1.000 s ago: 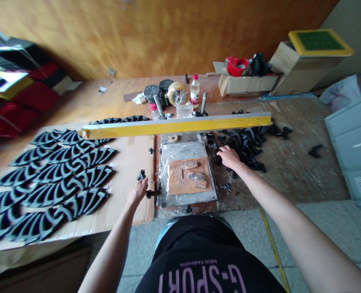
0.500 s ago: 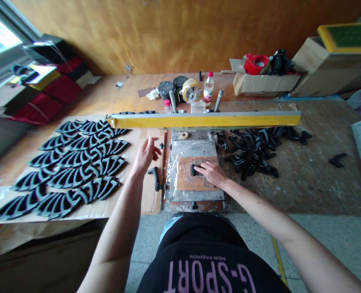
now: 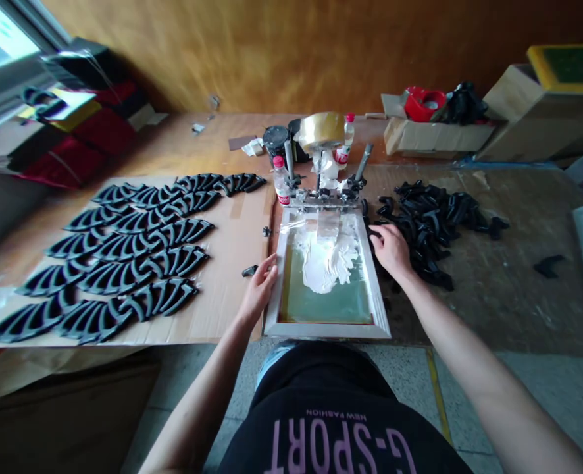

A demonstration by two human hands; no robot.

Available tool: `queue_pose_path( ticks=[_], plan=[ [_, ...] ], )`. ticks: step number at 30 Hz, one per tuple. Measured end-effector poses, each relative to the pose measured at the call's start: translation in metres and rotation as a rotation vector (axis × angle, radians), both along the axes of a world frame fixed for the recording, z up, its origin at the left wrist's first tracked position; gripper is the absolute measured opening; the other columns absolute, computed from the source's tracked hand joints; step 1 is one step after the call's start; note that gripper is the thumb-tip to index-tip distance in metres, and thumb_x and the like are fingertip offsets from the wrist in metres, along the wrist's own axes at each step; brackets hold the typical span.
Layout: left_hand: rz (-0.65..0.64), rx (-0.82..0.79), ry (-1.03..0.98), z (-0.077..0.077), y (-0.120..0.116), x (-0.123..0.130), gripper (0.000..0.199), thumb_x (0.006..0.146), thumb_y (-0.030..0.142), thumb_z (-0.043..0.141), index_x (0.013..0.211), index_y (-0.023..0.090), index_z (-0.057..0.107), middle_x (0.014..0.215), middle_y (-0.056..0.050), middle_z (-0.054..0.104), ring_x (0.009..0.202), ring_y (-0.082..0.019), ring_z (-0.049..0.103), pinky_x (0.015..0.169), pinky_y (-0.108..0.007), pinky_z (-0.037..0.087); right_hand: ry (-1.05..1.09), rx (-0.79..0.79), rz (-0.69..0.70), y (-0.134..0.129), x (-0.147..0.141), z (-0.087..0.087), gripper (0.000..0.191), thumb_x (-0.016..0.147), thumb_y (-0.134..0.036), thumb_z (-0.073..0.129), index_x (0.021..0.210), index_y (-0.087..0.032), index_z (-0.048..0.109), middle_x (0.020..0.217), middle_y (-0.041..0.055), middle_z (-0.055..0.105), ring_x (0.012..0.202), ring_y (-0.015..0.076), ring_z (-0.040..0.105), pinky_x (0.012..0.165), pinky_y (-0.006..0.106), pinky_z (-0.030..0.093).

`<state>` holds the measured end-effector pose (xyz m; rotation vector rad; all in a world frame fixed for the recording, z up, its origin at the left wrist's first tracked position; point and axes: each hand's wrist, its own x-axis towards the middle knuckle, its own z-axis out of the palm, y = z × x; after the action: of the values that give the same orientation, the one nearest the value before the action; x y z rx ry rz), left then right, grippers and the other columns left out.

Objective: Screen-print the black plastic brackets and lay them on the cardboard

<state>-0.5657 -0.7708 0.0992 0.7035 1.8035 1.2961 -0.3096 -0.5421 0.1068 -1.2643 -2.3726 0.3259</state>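
A screen printing frame lies flat in front of me, its green mesh spread with thick white ink. My left hand is at the frame's left edge, fingers apart and seemingly touching the rim. Partly behind that hand, a black curved plastic handle rests on the cardboard. On the other side my right hand is by the frame's right edge, fingers loosely bent and apart, beside a heap of black handles. Whatever lies beneath the frame is hidden.
Rows of black handles cover the cardboard at left. Behind the frame stand a metal hinge clamp, a tape roll and two bottles, one with a pink cap. A cardboard box sits at back right.
The frame has swung down from raised to flat, covering the wooden board and the handle on it. My right hand has moved right, off that handle; my left has come down to the frame's edge.
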Motion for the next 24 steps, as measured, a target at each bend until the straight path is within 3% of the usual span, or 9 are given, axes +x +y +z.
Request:
queue_pose_path(
  ticks=[2,4,7,9,12,16,19,22,24],
  plan=[
    [-0.013,-0.045,-0.009,-0.028,0.002,0.001,0.068,0.083,0.053,0.058,0.143,0.022,0.046,0.081,-0.001,0.063,0.067,-0.014,0.058,0.060,-0.024,0.045,0.016,0.126,0.094,0.002,-0.028,0.012,0.051,0.086,-0.029,0.060,0.135,-0.016,0.052,0.135,0.0154,0.049,0.119,0.0300,0.050,0.101,0.045,0.042],
    [-0.020,-0.078,0.021,-0.049,0.005,-0.001,0.070,0.083,0.051,0.058,0.145,0.022,0.043,0.079,0.000,0.062,0.066,-0.013,0.058,0.059,-0.023,0.044,-0.060,0.140,0.226,-0.005,-0.060,0.018,0.055,0.082,-0.030,0.067,0.133,-0.017,0.051,0.132,0.0152,0.051,0.120,0.0307,0.049,0.100,0.045,0.042],
    [-0.040,-0.099,0.048,-0.065,0.008,-0.005,0.069,0.083,0.052,0.057,0.144,0.022,0.045,0.082,-0.001,0.064,0.067,-0.014,0.059,0.059,-0.023,0.044,-0.245,0.022,0.325,-0.029,-0.086,0.016,0.024,0.087,-0.021,0.060,0.110,-0.016,0.061,0.107,0.0118,0.064,0.101,0.0252,0.057,0.087,0.035,0.046],
    [-0.049,-0.097,0.047,-0.067,0.007,-0.007,0.068,0.083,0.053,0.057,0.143,0.022,0.047,0.083,-0.002,0.065,0.069,-0.014,0.060,0.059,-0.023,0.044,-0.331,0.014,0.371,-0.048,-0.081,0.010,0.014,0.089,-0.013,0.052,0.098,-0.016,0.063,0.097,0.0104,0.065,0.091,0.0219,0.058,0.078,0.030,0.044],
    [-0.051,-0.086,0.039,-0.068,0.005,-0.008,0.068,0.083,0.053,0.057,0.142,0.022,0.047,0.085,-0.002,0.066,0.071,-0.015,0.060,0.062,-0.023,0.045,-0.380,0.083,0.597,-0.071,-0.053,0.004,0.023,0.087,-0.005,0.044,0.093,-0.015,0.064,0.092,0.0094,0.065,0.085,0.0201,0.057,0.071,0.029,0.041],
    [-0.035,-0.077,0.034,-0.068,0.006,-0.006,0.067,0.083,0.053,0.058,0.141,0.021,0.049,0.086,-0.003,0.067,0.073,-0.015,0.061,0.065,-0.024,0.046,-0.345,0.077,0.883,-0.075,-0.029,0.013,0.022,0.085,-0.005,0.046,0.090,-0.017,0.065,0.088,0.0050,0.065,0.080,0.0176,0.056,0.067,0.028,0.038],
    [-0.019,-0.062,0.042,-0.067,0.006,-0.005,0.065,0.082,0.052,0.059,0.139,0.020,0.052,0.086,-0.003,0.067,0.075,-0.016,0.061,0.067,-0.025,0.047,-0.305,0.064,0.808,-0.070,-0.035,0.016,0.015,0.084,-0.011,0.053,0.084,-0.019,0.065,0.084,0.0029,0.066,0.080,0.0176,0.056,0.067,0.028,0.038],
    [-0.043,-0.049,0.026,-0.066,0.005,-0.005,0.066,0.083,0.053,0.058,0.139,0.020,0.050,0.086,-0.003,0.067,0.072,-0.016,0.061,0.063,-0.025,0.047,-0.261,0.141,0.678,-0.079,-0.040,0.004,0.021,0.087,-0.010,0.049,0.095,-0.017,0.067,0.093,0.0071,0.068,0.087,0.0202,0.057,0.070,0.029,0.039],
    [-0.047,-0.051,0.016,-0.065,0.005,-0.005,0.066,0.083,0.054,0.058,0.139,0.020,0.049,0.085,-0.003,0.067,0.069,-0.015,0.060,0.060,-0.024,0.046,-0.247,0.161,0.715,-0.089,-0.036,-0.005,0.027,0.088,-0.008,0.045,0.102,-0.014,0.067,0.097,0.0099,0.068,0.088,0.0209,0.058,0.071,0.030,0.041]
  ],
)
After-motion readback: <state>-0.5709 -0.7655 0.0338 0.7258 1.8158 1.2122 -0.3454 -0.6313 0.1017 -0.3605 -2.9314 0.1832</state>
